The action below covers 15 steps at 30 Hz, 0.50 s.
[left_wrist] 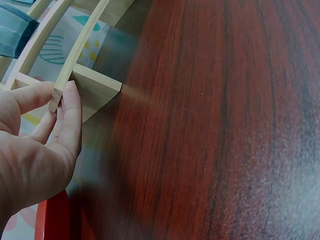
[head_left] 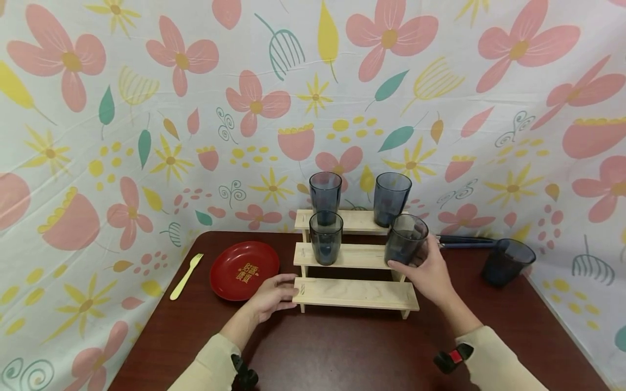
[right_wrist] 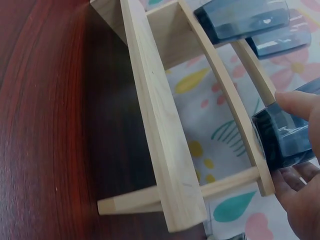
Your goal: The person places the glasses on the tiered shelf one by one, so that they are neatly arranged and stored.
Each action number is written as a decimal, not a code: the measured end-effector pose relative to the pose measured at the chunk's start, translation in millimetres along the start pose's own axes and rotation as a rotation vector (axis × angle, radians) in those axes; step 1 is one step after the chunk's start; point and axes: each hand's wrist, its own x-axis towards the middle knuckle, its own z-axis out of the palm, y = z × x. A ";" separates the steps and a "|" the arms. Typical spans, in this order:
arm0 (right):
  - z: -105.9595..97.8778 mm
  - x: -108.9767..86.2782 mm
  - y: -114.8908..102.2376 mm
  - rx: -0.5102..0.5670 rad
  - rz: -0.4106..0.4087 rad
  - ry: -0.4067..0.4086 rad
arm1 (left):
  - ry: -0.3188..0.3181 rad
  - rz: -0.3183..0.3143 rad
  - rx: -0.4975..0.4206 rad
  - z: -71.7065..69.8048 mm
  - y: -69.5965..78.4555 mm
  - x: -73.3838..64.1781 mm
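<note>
Left hand (head_left: 270, 297): I see it pinching the wooden rack (head_left: 357, 292) at its bottom shelf's left end, probably for steadiness.
Right hand (head_left: 432, 276): fingers curled round the held glass (head_left: 403, 239), at the wooden rack's middle-right; I'd guess to pair it with the middle-left glass (head_left: 326, 244).
Loose glass (head_left: 506, 263): right of the wooden rack.
</note>
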 end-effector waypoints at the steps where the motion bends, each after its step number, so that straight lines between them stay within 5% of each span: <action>1: 1.6 0.5 -0.3 -0.005 0.003 -0.001 | -0.001 0.001 -0.001 0.2 0.0 0.2; 15: 12.0 4.0 -3.1 -0.003 0.019 -0.043 | 0.008 0.000 -0.006 1.1 -1.0 0.2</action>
